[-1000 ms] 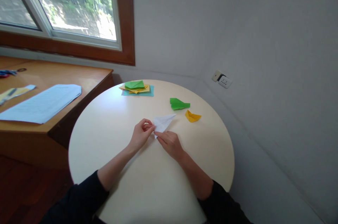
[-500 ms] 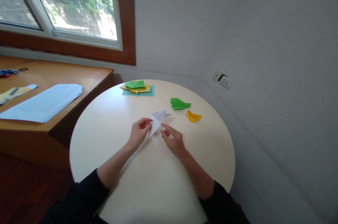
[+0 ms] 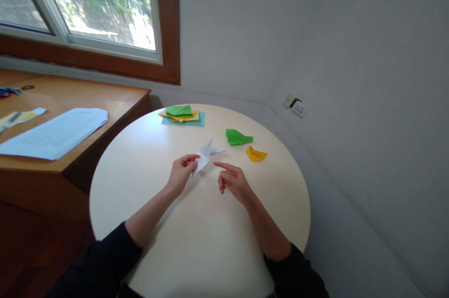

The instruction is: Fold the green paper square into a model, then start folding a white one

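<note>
A white folded-paper figure [image 3: 203,155], with pointed, wing-like flaps and a thin tip to the right, is held just above the round table. My left hand [image 3: 182,171] pinches its left edge between thumb and fingers. Just right of the paper is my right hand [image 3: 233,178]; its index finger stretches toward the figure, apart from it, while the other fingers curl loosely around nothing. Beyond my right hand lie a green folded paper [image 3: 238,137] and a small yellow paper boat shape [image 3: 256,154].
On the white round table [image 3: 140,162], a pile of folded green and yellow papers on a blue sheet [image 3: 201,120] sits at the back. A wooden desk [image 3: 119,97] at left holds white sheets [image 3: 59,132] and scissors [image 3: 12,90]. Walls stand behind and right.
My right index finger has come off the white paper, and that hand has drawn slightly back and opened. My left hand has tilted the paper figure and shifted slightly left with it.
</note>
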`<state>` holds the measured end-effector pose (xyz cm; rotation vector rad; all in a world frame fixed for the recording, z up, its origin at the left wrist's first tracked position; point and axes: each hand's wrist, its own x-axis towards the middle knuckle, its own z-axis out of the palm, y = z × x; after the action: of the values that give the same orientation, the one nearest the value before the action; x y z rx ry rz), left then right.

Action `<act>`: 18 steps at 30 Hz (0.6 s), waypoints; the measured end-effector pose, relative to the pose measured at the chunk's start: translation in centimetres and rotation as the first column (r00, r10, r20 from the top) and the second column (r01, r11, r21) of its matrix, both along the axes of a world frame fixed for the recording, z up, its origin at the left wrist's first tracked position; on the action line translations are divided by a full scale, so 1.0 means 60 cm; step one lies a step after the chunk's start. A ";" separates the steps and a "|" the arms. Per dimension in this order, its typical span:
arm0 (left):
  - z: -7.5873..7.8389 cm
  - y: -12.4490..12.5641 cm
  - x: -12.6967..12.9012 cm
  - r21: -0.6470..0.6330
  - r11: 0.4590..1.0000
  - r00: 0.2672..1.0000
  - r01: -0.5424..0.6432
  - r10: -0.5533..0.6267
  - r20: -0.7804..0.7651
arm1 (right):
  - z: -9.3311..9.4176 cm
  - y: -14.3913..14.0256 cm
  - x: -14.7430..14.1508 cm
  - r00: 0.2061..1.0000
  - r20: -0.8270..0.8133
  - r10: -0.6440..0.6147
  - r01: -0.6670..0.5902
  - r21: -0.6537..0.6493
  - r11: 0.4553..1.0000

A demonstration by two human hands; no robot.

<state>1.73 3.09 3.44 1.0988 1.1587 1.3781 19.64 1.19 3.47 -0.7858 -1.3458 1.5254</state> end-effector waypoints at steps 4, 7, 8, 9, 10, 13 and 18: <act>0.003 0.001 -0.002 0.022 1.000 0.999 -0.001 0.002 -0.043 | 0.002 0.000 -0.004 0.996 0.076 0.055 -0.061 0.085 0.994; 0.004 0.001 -0.003 0.044 0.999 0.997 0.011 -0.008 -0.078 | -0.007 0.007 -0.004 0.978 0.186 -0.092 0.051 0.214 0.975; 0.004 0.001 -0.003 0.050 0.999 0.996 0.018 -0.014 -0.091 | -0.011 0.009 -0.004 0.962 0.227 -0.152 0.087 0.271 0.959; 0.003 0.001 -0.002 0.059 0.998 0.994 0.029 -0.022 -0.111 | -0.015 0.011 -0.004 0.938 0.274 -0.210 0.109 0.342 0.933; 0.003 0.001 -0.002 0.071 0.997 0.990 0.042 -0.032 -0.140 | -0.019 0.013 -0.004 0.908 0.326 -0.262 0.107 0.424 0.899; 0.000 0.003 -0.001 0.112 0.989 0.970 0.092 -0.063 -0.236 | -0.025 0.014 -0.006 0.811 0.425 -0.402 0.036 0.650 0.759; -0.001 0.005 -0.001 0.155 0.982 0.946 0.107 -0.053 -0.319 | -0.019 0.010 -0.010 0.729 0.334 -0.597 0.089 0.819 0.567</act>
<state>1.66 3.42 3.37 1.5145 1.2209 1.2870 19.04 1.78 2.33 -0.9150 -1.9247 0.2303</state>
